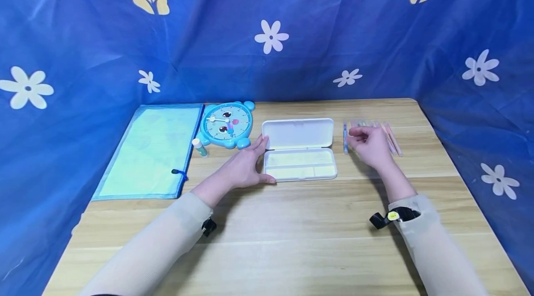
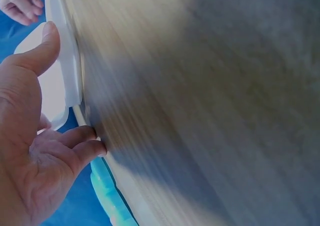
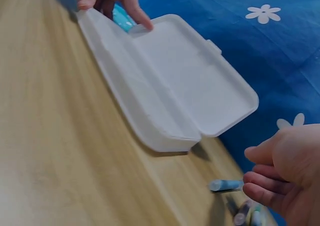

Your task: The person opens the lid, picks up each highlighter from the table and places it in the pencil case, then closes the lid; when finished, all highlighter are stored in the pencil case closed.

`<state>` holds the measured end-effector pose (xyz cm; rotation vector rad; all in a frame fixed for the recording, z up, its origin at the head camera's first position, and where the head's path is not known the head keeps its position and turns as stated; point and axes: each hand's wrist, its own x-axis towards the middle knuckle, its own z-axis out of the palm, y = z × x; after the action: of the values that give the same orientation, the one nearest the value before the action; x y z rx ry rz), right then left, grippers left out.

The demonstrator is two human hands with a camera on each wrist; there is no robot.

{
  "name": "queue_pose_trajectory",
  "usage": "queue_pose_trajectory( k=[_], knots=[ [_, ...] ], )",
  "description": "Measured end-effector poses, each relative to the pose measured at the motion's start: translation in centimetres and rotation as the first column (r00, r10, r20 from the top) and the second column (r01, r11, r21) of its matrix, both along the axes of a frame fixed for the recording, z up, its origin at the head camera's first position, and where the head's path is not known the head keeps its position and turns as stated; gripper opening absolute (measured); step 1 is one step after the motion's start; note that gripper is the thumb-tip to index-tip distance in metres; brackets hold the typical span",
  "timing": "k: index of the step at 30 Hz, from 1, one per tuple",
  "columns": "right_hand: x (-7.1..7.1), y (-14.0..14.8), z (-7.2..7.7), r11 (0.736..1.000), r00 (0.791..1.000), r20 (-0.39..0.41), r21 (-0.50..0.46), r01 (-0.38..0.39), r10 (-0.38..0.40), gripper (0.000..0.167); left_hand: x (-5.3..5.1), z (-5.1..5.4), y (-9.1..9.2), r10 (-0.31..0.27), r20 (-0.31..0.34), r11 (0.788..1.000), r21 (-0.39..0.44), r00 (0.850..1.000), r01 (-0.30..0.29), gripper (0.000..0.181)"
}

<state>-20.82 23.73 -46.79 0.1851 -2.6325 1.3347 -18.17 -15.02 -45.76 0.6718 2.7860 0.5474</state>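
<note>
A white case [image 1: 300, 180] lies with its lid [image 1: 298, 134] raised at the back; its compartments show no contents. My left hand [image 1: 248, 166] spans the case's left end, fairly straight thumb at the front corner and fingers by the lid, as the right wrist view also shows. My right hand [image 1: 371, 148] hovers over several slim pens [image 1: 392, 138], fingers loosely bent, nothing visible between them. A blue pen [image 1: 345, 138] lies just left of its fingertips; in the right wrist view this blue pen [image 3: 225, 185] is beside my right hand [image 3: 290, 171]. The hand hides part of the pens.
Left of the case are a blue toy clock [image 1: 227, 124], a small glue stick [image 1: 200, 148] with a white cap, and a light blue zip folder [image 1: 150, 152]. A blue curtain [image 1: 308, 32] with flowers hangs behind the wooden table [image 1: 300, 240].
</note>
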Motion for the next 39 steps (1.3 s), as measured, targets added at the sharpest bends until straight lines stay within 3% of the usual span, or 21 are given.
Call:
queue_pose_trajectory(
  k=[6,14,20,28,39],
  knots=[
    [0.4,-0.8,-0.6,0.991,0.999,0.042,0.131,0.017,-0.023,0.028,0.0,0.1,-0.1,-0.010,-0.001,1.000,-0.001,1.000,0.010,0.133],
    [0.3,-1.4,-0.9,0.978,0.994,0.094,0.205,0.034,-0.054,0.034,-0.2,0.2,0.1,-0.015,0.000,1.000,-0.008,1.000,0.015,0.134],
    [0.1,-1.6,-1.3,0.974,0.988,0.130,0.218,0.054,-0.084,0.030,-0.4,0.1,0.0,-0.017,-0.005,1.000,-0.013,1.000,0.017,0.135],
    [0.2,-1.9,-1.3,0.963,0.984,0.098,0.239,0.122,-0.149,0.021,-0.4,0.1,0.0,-0.025,-0.009,1.000,-0.014,1.000,0.025,0.135],
    [0.4,-1.3,-0.2,0.983,0.988,0.077,0.140,0.119,-0.130,0.027,-0.4,0.3,0.0,-0.018,-0.009,1.000,-0.018,1.000,0.018,0.135]
  ],
)
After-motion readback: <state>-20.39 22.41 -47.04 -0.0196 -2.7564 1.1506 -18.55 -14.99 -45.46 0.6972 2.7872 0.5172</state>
